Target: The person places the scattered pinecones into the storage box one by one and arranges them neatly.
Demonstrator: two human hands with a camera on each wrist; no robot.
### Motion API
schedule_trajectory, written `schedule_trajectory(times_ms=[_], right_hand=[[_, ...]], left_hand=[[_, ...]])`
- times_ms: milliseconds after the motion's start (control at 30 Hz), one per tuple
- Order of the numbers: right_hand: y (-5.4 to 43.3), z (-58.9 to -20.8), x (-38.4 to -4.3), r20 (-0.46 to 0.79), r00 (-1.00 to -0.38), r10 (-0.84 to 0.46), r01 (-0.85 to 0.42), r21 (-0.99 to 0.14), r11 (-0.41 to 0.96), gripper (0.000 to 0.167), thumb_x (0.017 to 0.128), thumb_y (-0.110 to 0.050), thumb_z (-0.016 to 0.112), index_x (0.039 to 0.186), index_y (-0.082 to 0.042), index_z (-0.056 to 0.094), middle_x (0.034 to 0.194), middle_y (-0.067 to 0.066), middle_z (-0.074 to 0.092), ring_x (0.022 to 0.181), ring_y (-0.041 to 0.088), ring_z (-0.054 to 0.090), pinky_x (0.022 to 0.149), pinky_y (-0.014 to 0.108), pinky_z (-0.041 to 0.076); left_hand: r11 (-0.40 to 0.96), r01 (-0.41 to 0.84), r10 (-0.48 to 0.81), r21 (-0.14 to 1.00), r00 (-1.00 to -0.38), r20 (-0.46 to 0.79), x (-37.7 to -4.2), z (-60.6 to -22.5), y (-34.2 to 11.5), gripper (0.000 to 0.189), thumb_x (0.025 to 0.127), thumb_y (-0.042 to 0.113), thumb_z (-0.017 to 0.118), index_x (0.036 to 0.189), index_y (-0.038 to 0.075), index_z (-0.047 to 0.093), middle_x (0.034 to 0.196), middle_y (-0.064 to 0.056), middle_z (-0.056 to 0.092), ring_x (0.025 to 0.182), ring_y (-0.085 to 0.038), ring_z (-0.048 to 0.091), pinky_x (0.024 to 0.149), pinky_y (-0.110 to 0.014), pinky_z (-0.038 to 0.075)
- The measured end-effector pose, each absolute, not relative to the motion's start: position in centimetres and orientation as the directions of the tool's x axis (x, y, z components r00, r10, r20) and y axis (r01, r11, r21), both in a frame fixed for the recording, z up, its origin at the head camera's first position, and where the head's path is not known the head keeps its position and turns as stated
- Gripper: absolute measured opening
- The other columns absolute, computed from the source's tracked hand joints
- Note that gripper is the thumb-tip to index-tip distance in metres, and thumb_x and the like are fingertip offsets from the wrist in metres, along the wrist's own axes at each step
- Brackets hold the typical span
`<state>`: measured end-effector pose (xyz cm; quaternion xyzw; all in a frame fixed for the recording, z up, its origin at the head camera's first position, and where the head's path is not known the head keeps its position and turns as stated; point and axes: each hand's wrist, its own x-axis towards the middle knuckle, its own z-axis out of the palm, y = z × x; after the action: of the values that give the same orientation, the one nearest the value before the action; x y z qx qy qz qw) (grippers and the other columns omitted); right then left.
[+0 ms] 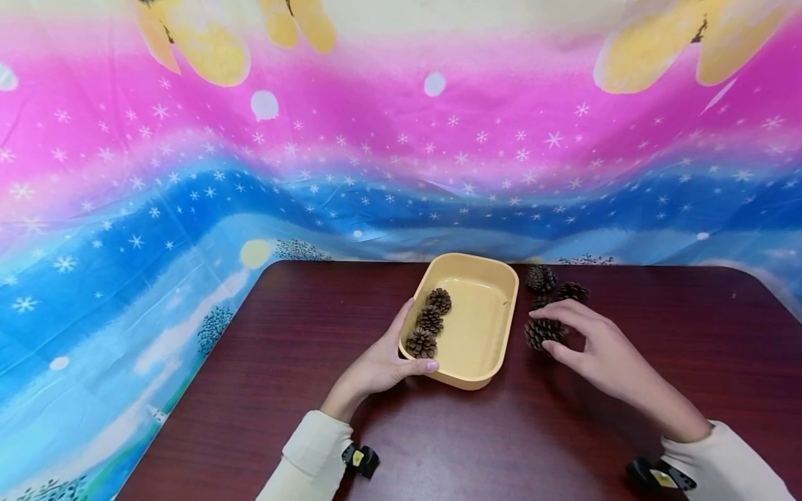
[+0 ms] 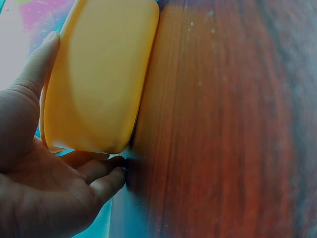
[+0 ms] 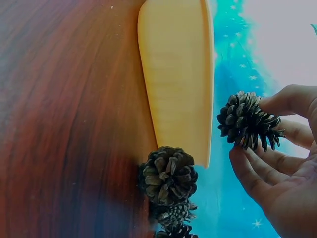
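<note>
A yellow rectangular tub (image 1: 479, 334) stands on the table with several pine cones (image 1: 429, 321) lined up along its left inner side. My left hand (image 1: 382, 358) grips the tub's near left corner, the thumb over the rim; in the left wrist view its fingers (image 2: 101, 181) lie along the outer wall. Right of the tub, my right hand (image 1: 604, 348) pinches one pine cone (image 3: 247, 121) between thumb and fingers, held above the table. Other pine cones (image 3: 169, 176) sit on the table beside the tub, partly hidden behind that hand in the head view.
The dark red-brown wooden table (image 1: 263, 410) ends just behind the tub. A pink and blue cloth (image 1: 388, 139) with snowflakes hangs behind it and down its left side. Black straps with small devices (image 1: 360, 459) sit on both wrists.
</note>
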<state>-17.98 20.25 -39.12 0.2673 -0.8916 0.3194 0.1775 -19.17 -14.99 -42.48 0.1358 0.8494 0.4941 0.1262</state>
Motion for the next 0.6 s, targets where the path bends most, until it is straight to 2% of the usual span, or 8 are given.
schedule_trajectory(times_ms=[200,500,600], right_hand=[[19.83,-38.42,-18.06,0.452,-0.826,-0.337,-0.543,-0.479,0.690,0.048,0.085,-0.005,0.084,0.129,-0.016,0.069,0.125,0.004,0.071,0.116,0.025,0.063,0.094,0.022,0.046],[19.56,-38.15,-18.32,0.463,-0.822,-0.331,-0.549,-0.490,0.678,0.042,0.085,-0.005,0.083,0.124,-0.016,0.071,0.121,0.000,0.071,0.113,0.004,0.057,0.092,0.022,0.048],[19.56,-38.22,-18.41,0.475,-0.814,-0.333,-0.560,-0.492,0.667,0.041,0.085,-0.003,0.083,0.122,-0.016,0.071,0.120,0.001,0.071,0.113,-0.002,0.055,0.093,0.018,0.046]], left_hand=[[0.472,0.103,0.355,0.875,-0.931,-0.082,-19.17,-42.49,-15.02,0.118,0.086,0.041,0.087,0.169,0.037,0.004,0.175,-0.010,0.021,0.157,-0.032,0.029,0.128,-0.057,0.024],[0.470,0.108,0.360,0.876,-0.930,-0.079,-19.23,-42.55,-15.06,0.118,0.086,0.041,0.087,0.169,0.037,0.003,0.175,-0.009,0.020,0.157,-0.032,0.028,0.128,-0.057,0.025],[0.470,0.108,0.361,0.876,-0.929,-0.078,-19.24,-42.58,-15.07,0.118,0.086,0.041,0.087,0.169,0.037,0.003,0.175,-0.009,0.019,0.157,-0.032,0.028,0.128,-0.057,0.024]])
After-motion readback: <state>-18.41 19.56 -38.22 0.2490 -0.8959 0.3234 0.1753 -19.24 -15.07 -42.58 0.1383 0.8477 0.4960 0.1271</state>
